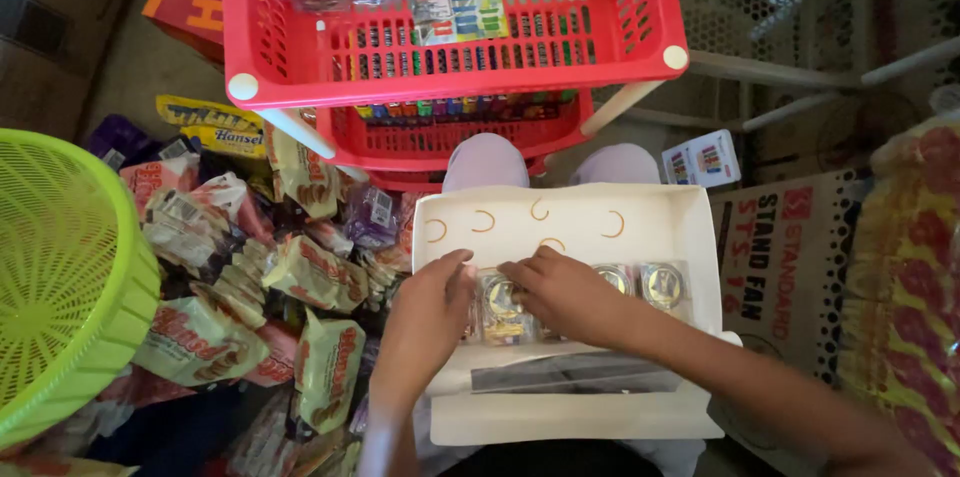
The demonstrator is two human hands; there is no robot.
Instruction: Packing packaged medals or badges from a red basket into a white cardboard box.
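**Both hands on a row of clear sweet packs in a white box**

Forearms rise from the bottom edge of the view, meeting over a shallow white cardboard box (pixel 690 227) that rests on the person's lap, so its contents sit within easy reach. Left hand (pixel 428 312) curls its fingers down onto the left end of a row of small clear plastic packs with round gold-coloured tops (pixel 500 302); the fingers lie together, pressing on the pack rather than visibly clamped round it. Right hand (pixel 565 292) lies flat across the middle of the row, fingers together, seemingly steadying it. Two more packs (pixel 660 285) show uncovered to the right, lined against each other.

Just ahead stands a red plastic tiered basket rack (pixel 245 47) carrying similar packs. Wrapped snack packets (pixel 300 277) are heaped at the left, beside a lime-green plastic basket (pixel 60 267).
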